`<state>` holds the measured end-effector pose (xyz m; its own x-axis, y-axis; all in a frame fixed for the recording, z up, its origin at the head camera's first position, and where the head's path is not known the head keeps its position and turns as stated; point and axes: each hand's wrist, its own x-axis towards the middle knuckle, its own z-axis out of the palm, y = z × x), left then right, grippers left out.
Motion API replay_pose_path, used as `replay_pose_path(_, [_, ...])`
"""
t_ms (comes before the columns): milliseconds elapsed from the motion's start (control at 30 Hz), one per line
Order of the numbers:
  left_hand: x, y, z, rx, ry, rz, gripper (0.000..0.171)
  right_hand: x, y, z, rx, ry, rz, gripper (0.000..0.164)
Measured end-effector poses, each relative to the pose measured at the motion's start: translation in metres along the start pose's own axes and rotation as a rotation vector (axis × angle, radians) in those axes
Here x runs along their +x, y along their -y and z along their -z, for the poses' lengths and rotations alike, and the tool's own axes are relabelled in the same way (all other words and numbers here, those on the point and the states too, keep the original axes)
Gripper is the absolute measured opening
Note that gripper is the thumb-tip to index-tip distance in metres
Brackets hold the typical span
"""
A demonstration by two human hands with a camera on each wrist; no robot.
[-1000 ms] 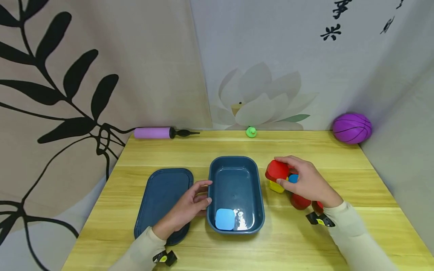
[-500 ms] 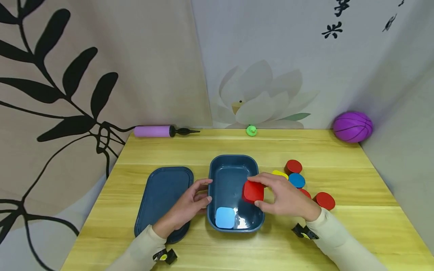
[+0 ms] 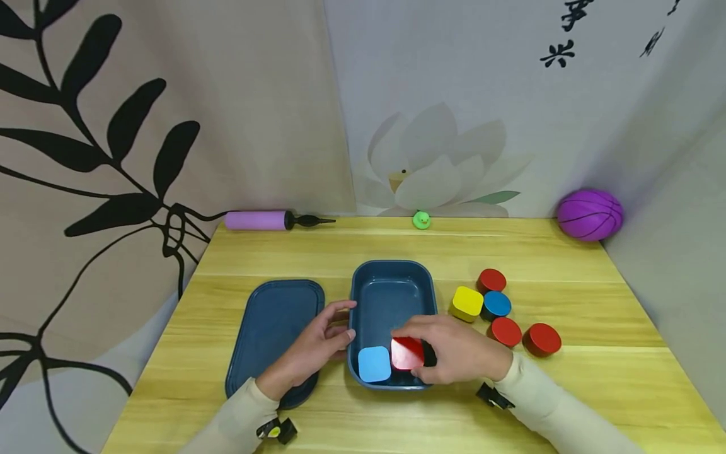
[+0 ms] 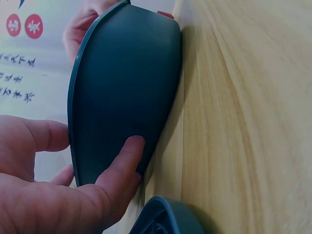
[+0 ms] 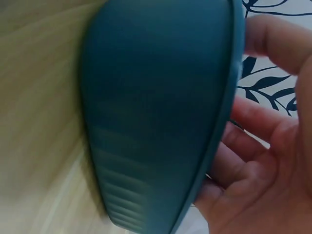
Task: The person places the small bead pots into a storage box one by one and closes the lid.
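A dark blue rectangular box (image 3: 392,290) stands in the middle of the wooden table. My left hand (image 3: 314,343) rests against its left wall; in the left wrist view the fingers (image 4: 122,163) touch the outside of that wall. Inside the box, at the near left corner, lies a light blue square block (image 3: 374,364). My right hand (image 3: 462,348) reaches over the right rim and pinches a red square block (image 3: 406,354) beside the blue one. From the right wrist, the box wall hides the blocks, and the right hand (image 5: 263,161) shows past the rim.
Left of the box lies its flat blue lid (image 3: 278,328). Right of it cluster a yellow block (image 3: 467,303), a blue round block (image 3: 496,304) and several red round blocks (image 3: 542,339). Along the back are a purple pump (image 3: 256,220), green duck (image 3: 421,220) and purple ball (image 3: 590,215).
My right hand has carried the red square block from above the yellow block leftward and down into the box, next to the light blue block. The left hand has stayed at the box wall.
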<state>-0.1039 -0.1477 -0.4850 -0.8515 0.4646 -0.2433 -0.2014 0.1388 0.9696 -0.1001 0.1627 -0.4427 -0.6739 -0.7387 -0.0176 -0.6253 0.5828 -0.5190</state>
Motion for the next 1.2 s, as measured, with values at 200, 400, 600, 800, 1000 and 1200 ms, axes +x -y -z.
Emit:
replay_pose_path(200, [0.0, -0.001, 0.0, -0.009, 0.005, 0.004, 0.059, 0.002, 0.0, -0.005, -0.01, 0.058, 0.004, 0.054])
replay_pose_path(400, [0.0, -0.001, 0.0, -0.003, 0.005, 0.002, 0.06, 0.006, 0.001, -0.006, -0.059, 0.105, -0.017, 0.052])
replay_pose_path(600, [0.0, -0.002, 0.0, -0.002, 0.006, 0.004, 0.06, 0.007, 0.001, -0.006, -0.058, 0.114, -0.014, 0.056])
replay_pose_path(800, [0.002, -0.002, 0.0, 0.002, 0.012, 0.015, 0.06, 0.003, 0.001, -0.002, -0.021, 0.049, 0.009, 0.049])
replay_pose_path(1000, [0.002, -0.002, 0.0, 0.0, 0.007, 0.021, 0.061, 0.001, -0.003, 0.002, 0.014, -0.051, 0.038, 0.045])
replay_pose_path(1200, [0.002, 0.0, 0.001, 0.005, 0.001, 0.02, 0.061, -0.003, -0.012, 0.015, 0.045, -0.174, 0.001, 0.044])
